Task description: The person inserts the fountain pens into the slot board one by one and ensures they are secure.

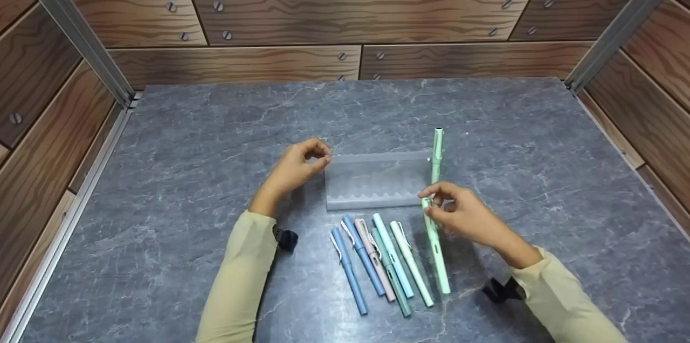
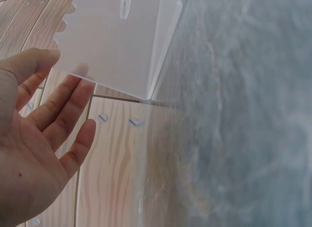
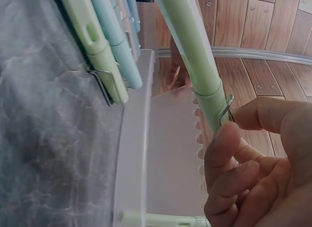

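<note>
A translucent pen stand (image 1: 377, 173) with scalloped edges stands on the table. My left hand (image 1: 302, 164) pinches its far left corner; in the left wrist view thumb and fingers (image 2: 63, 110) meet at the edge of the stand (image 2: 112, 46). My right hand (image 1: 458, 208) pinches a light green pen (image 1: 437, 256) near its clip, at the stand's front right corner. In the right wrist view this pen (image 3: 192, 51) hangs above the table, tilted. Another light green pen (image 1: 437, 149) is at the stand's right end, partly hidden behind my right hand.
In front of the stand several capped pens lie side by side: blue pens (image 1: 350, 273), a mauve pen (image 1: 374, 259), a teal pen (image 1: 396, 289), a pale blue pen (image 1: 392, 254) and a pale green pen (image 1: 412, 265). Wood-patterned walls (image 1: 356, 16) enclose the marbled table (image 1: 215, 116).
</note>
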`<state>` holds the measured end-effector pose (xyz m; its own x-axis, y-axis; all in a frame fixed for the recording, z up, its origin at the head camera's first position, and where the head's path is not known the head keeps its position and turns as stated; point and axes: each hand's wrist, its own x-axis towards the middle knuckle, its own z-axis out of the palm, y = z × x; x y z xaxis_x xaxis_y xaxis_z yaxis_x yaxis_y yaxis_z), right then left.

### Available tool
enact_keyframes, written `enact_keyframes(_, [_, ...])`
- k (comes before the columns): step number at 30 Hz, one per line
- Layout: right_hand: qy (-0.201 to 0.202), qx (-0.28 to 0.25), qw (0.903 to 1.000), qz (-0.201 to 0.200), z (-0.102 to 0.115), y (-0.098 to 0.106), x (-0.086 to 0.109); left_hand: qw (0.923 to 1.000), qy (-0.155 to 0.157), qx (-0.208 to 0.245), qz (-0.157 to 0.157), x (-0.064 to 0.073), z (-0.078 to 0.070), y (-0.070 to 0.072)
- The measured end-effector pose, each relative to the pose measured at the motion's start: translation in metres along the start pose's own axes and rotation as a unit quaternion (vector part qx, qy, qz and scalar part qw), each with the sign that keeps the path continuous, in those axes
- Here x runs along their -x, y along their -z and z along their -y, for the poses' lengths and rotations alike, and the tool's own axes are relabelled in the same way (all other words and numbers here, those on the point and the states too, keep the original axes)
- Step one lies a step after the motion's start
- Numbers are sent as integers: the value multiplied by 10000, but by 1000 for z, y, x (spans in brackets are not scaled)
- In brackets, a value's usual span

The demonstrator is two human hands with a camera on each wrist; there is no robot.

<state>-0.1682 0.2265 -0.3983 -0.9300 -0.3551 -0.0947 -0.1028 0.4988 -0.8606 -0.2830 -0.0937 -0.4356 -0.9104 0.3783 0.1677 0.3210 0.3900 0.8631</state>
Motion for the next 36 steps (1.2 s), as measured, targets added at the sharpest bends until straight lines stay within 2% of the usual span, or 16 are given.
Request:
enact_keyframes(15, [214, -242, 9991, -262, 6, 8, -5, 10000, 30, -30, 22, 0, -1, 0])
enact_keyframes(30, [259, -172, 9964, -793, 8, 17, -10, 10000, -35, -43, 18, 1, 1, 1])
enact_keyframes(36, [270, -119, 9962, -821, 11, 19, -12, 10000, -24, -15, 28, 0, 0, 0])
